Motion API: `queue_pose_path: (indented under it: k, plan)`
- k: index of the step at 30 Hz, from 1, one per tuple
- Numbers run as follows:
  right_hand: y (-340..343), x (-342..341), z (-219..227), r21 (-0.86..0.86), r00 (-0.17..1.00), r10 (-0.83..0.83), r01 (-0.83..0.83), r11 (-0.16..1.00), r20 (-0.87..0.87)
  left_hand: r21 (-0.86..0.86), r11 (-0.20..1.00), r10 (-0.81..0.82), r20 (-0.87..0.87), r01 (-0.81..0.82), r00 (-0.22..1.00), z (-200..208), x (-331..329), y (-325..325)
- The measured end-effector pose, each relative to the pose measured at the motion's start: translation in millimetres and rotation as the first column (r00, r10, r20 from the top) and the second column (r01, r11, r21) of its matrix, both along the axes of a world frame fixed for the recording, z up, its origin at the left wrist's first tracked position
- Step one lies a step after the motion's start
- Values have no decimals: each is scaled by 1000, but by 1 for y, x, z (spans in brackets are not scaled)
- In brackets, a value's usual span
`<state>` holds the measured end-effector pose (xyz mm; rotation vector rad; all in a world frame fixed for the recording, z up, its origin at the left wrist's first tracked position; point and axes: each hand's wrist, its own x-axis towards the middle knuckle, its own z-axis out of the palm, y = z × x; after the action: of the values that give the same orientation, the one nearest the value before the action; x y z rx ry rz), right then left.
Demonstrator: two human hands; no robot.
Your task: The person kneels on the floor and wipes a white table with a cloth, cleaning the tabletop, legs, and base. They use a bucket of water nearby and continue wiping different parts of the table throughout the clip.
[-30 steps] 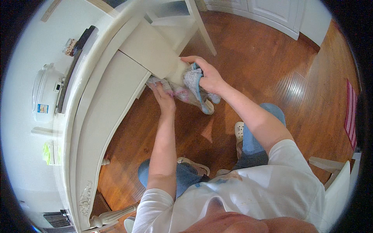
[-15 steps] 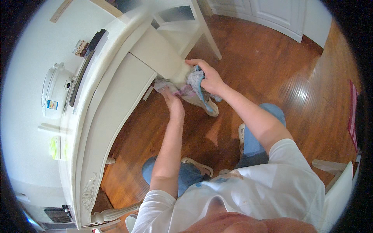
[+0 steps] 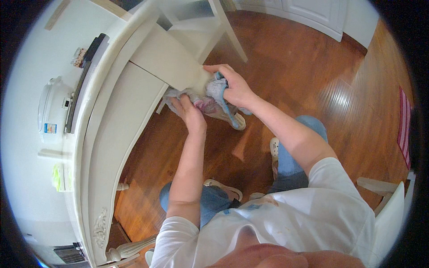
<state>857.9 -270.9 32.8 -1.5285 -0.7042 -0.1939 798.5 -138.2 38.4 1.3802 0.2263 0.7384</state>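
Note:
A grey, rag-like cloth (image 3: pixel 216 86) with a blue edge and a pinkish patch is bunched around the upper part of a cream table leg (image 3: pixel 240 123), at the corner of a white table (image 3: pixel 114 120). My right hand (image 3: pixel 237 90) grips the cloth on the right side, its thumb side against the table's corner. On the left side, my left hand (image 3: pixel 191 115) has its fingers curled into another part of the cloth, close under the table's edge. The cloth hides much of the leg between my hands.
Beyond the corner stands a white chair (image 3: pixel 230 35). White cabinets (image 3: pixel 313 15) line the far wall. On the table are a white appliance (image 3: pixel 56 107), a dark flat object (image 3: pixel 82 91) and a jar (image 3: pixel 79 58). A striped red mat (image 3: pixel 404 127) lies at right on the wooden floor.
The whole view has shifted slightly, with the table sliding left in the picture. My left fingers are curled more into the cloth. Both hands stay on it at the leg.

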Motion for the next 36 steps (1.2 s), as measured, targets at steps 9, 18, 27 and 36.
queue_pose_path:
  k: [9,18,27,36]
  plan:
    - [0,-3,1,-20,1000,-18,19,1000,2,-241,962,-160,-113,129,981,5,26,55]
    - [2,-6,1,-22,998,-44,45,999,35,-432,778,-519,-29,457,854,-13,36,91]
    - [1,-5,0,-23,999,-33,33,999,24,-251,964,-140,-212,84,967,-20,12,45]
    - [3,-5,-2,-16,999,-49,49,999,24,473,876,91,35,-96,995,-40,-30,-17]
